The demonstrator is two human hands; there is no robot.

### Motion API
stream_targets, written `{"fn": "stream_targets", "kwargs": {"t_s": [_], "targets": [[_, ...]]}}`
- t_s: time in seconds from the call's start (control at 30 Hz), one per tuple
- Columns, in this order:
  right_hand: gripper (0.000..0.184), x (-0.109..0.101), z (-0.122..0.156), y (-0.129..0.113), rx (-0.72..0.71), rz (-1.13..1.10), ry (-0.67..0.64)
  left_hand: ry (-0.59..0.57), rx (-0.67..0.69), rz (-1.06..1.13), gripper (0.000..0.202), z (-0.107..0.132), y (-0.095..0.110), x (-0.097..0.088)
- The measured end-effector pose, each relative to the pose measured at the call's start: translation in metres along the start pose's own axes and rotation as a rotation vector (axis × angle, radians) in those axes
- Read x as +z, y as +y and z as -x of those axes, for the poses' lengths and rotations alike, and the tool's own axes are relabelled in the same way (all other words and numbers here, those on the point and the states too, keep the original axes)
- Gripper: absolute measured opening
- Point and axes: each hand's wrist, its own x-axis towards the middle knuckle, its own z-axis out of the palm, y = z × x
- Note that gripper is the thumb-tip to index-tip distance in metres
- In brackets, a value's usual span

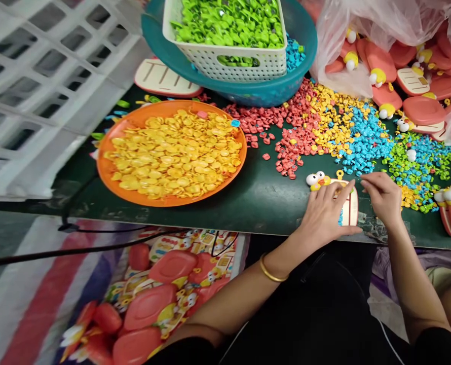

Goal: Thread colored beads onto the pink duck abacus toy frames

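A cream toy board [350,209] with a red rim, slots and a bulging-eyed yellow-beaked head [318,180] lies at the table's front edge. My left hand [324,215] is spread over it, fingers stretched out and thumb apart, covering much of its face. Blue pieces show in one slot beneath the palm. Just right of the board is my right hand [385,196], thumb and fingertips pinched together close to the left index fingertip. Whatever the pinch holds, if anything, is too small to make out. Loose small blue pieces [364,137] lie beyond the hands.
Left stands an orange tray [107,175] of yellow discs. Behind it, a white basket [198,61] of green pieces sits in a teal basin [305,63]. Red pieces [292,144] spread across the table. Plastic bags [339,76] and finished-looking toys [423,110] fill the back right.
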Motion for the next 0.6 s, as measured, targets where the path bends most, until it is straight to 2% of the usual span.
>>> {"fn": "stream_targets", "kwargs": {"t_s": [0.03,0.1,0.23,0.3,0.37,0.47,0.6], "targets": [[0.018,0.005,-0.003,0.001,0.044,-0.043,0.075,-0.001,0.016,-0.022,0.099,-0.003,0.002,0.0],[0.018,0.015,-0.007,0.002,0.073,-0.097,0.147,-0.003,0.059,-0.05,0.089,-0.005,0.005,0.003],[0.019,0.027,-0.003,0.002,-0.047,0.002,0.066,0.05,0.086,-0.031,0.059,0.002,0.003,0.012],[0.022,0.028,0.004,0.002,-0.114,0.074,0.01,0.108,0.038,-0.005,0.063,0.006,0.002,0.015],[0.025,0.028,0.011,0.002,-0.168,0.106,-0.006,0.162,-0.002,0.023,0.075,0.007,0.001,0.017],[0.027,0.032,0.018,0.002,-0.225,0.09,0.061,0.206,0.008,0.047,0.085,0.005,0.001,0.018],[0.022,0.038,0.016,-0.001,-0.197,0.029,0.113,0.22,0.014,0.02,0.096,0.004,0.0,0.018]]}}
